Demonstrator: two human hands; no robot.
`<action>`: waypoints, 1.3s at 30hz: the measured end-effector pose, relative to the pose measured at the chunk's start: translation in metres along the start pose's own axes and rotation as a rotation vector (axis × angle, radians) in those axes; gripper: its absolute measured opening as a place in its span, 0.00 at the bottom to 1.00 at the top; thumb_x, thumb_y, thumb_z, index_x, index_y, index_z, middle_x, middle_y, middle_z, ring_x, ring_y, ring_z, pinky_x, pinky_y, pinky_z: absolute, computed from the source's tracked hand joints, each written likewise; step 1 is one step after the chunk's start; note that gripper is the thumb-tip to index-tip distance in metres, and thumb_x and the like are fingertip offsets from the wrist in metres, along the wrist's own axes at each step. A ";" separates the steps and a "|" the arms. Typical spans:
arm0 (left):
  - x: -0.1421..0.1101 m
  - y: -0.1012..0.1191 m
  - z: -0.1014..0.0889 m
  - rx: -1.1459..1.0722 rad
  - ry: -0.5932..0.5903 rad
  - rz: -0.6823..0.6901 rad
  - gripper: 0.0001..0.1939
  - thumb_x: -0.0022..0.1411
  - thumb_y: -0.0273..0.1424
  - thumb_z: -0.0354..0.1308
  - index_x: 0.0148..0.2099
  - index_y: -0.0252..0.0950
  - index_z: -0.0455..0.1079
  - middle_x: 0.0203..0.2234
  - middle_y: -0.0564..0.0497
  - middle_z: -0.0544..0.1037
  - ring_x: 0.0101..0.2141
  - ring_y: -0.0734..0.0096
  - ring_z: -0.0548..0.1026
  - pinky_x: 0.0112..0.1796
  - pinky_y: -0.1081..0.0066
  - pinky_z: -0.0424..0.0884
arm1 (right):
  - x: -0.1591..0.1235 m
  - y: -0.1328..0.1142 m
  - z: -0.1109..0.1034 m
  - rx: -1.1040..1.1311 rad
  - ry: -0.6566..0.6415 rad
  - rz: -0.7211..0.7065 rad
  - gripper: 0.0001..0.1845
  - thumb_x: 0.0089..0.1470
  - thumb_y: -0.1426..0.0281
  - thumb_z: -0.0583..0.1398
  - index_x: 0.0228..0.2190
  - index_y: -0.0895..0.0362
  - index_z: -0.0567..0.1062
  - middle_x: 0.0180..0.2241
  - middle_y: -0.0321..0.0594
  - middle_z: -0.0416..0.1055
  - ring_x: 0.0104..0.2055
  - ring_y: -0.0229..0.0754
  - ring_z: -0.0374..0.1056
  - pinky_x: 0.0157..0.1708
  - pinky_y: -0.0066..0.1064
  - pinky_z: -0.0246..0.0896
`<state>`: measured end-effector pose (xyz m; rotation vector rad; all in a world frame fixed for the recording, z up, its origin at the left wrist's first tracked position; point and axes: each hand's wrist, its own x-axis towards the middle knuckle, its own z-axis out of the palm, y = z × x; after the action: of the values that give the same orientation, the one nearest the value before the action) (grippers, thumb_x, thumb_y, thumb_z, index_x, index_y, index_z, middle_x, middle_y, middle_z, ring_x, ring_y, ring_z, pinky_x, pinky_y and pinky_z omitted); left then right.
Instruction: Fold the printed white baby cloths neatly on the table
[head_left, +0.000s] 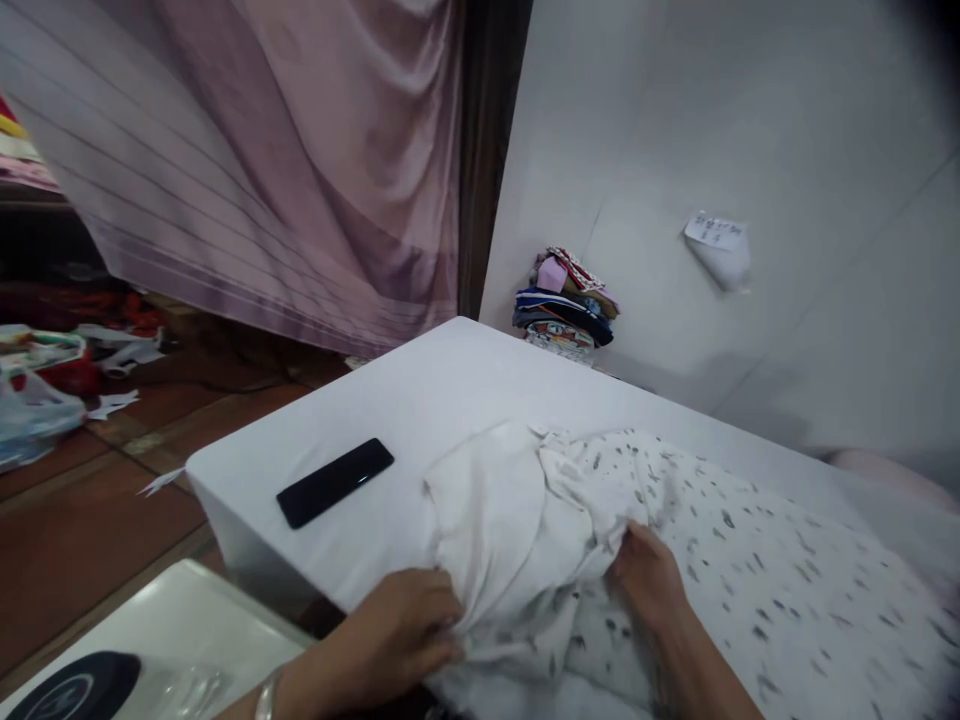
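Note:
A bunched white cloth with dark specks (499,510) lies across the white-covered table (457,375). Its left part is plain white and wrinkled; the speckled part spreads out to the right. My left hand (405,630), with a bracelet at the wrist, is closed on the cloth's near left edge. Fingers of my right hand (651,578) pinch a fold near the middle, where plain and speckled parts meet. Whether this is a garment or a sheet I cannot make out. Left of the cloth, a black phone (335,482) lies flat on the table.
Folded clothes (566,305) are stacked by the wall behind the table. A paper label (718,245) is stuck to that wall. A pink curtain (360,170) hangs at the back left. Plastic bags (34,420) sit on the floor. A pale surface (180,620) stands at lower left.

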<state>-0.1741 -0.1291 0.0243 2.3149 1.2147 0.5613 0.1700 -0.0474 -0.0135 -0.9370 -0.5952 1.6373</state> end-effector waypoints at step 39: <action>0.114 0.094 0.067 0.033 0.143 -0.047 0.18 0.56 0.38 0.59 0.48 0.39 0.68 0.43 0.47 0.74 0.44 0.60 0.72 0.43 0.63 0.68 | -0.024 0.023 -0.004 -0.450 0.076 -0.309 0.21 0.45 0.61 0.60 0.42 0.55 0.74 0.34 0.38 0.77 0.35 0.43 0.71 0.30 0.29 0.65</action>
<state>-0.0162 -0.0943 0.0392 2.3001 1.3491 0.7060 0.1621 -0.0768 -0.0275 -1.1578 -1.0277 1.2067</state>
